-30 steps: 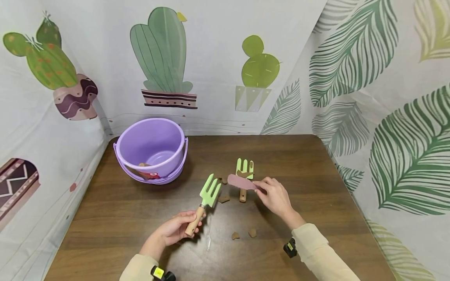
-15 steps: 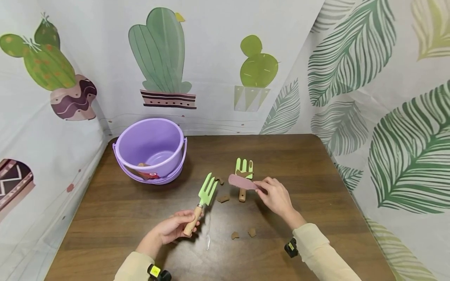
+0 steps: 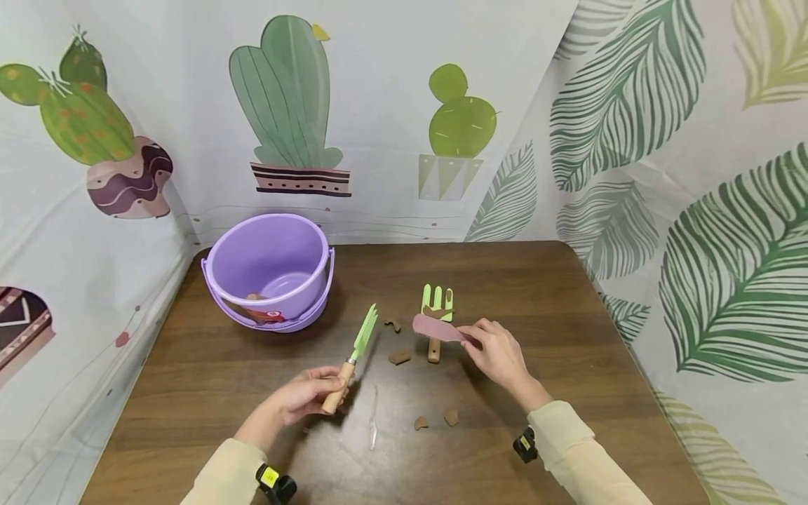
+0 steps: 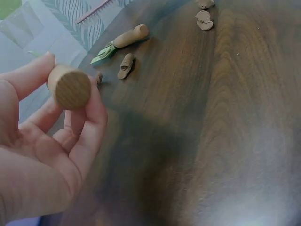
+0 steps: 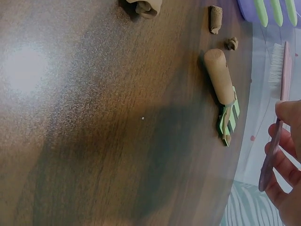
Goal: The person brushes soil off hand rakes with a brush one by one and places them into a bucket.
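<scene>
Fork (image 3: 348,372) and brush (image 3: 435,328), held apart

I judge this a readying step: both tools are off the counter (image 3: 568,315), bristles clear of tines. Brushing the fork would call for bringing them together. My left hand (image 3: 306,394) grips its wooden handle, left of centre, tines pointing far. My right hand (image 3: 499,354) has fingers and thumb clamped on the brush's handle, its head pointing left. A second fork (image 3: 434,349) lies right of centre, a brown scrap (image 3: 438,312) across it.
</scene>
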The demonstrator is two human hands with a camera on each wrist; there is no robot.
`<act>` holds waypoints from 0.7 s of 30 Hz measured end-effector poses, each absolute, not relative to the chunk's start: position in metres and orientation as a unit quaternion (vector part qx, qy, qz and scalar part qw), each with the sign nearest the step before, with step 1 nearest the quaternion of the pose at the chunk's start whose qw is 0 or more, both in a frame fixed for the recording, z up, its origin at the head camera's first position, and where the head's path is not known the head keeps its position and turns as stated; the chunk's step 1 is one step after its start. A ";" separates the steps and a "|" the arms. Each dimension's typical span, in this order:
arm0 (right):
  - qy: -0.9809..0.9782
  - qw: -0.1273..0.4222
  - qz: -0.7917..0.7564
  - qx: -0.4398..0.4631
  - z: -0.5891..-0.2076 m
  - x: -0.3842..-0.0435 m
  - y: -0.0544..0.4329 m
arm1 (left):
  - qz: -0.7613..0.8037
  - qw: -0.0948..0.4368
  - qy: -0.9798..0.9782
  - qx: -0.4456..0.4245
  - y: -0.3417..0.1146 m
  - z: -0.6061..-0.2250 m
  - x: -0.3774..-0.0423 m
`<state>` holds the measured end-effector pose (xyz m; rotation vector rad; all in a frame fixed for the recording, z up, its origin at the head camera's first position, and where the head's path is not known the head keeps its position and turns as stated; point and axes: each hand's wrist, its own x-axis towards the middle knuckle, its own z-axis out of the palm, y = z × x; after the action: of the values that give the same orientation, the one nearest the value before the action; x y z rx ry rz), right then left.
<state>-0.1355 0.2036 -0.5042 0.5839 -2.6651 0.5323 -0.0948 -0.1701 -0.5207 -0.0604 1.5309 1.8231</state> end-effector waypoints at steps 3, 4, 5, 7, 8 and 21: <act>-0.946 0.174 0.185 0.203 -0.504 -0.136 0.205 | 0.693 0.353 0.629 -0.027 -0.170 -0.519 -0.098; -0.946 0.171 0.185 0.202 -0.504 -0.136 0.205 | 0.685 0.347 0.640 -0.029 -0.169 -0.519 -0.099; -0.947 0.170 0.185 0.201 -0.504 -0.136 0.205 | 0.677 0.341 0.651 -0.030 -0.169 -0.518 -0.101; -0.947 0.170 0.186 0.200 -0.503 -0.137 0.205 | 0.662 0.329 0.673 -0.032 -0.168 -0.517 -0.103; -0.947 0.170 0.186 0.199 -0.503 -0.137 0.205 | 0.657 0.323 0.681 -0.035 -0.168 -0.515 -0.105; -0.943 0.189 0.185 0.202 -0.504 -0.135 0.209 | 0.593 0.219 0.773 -0.064 -0.158 -0.490 -0.120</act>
<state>-0.1353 0.2090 -0.5044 0.5670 -2.6512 0.5204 -0.1197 -0.1583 -0.4900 -0.1759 2.1385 1.6402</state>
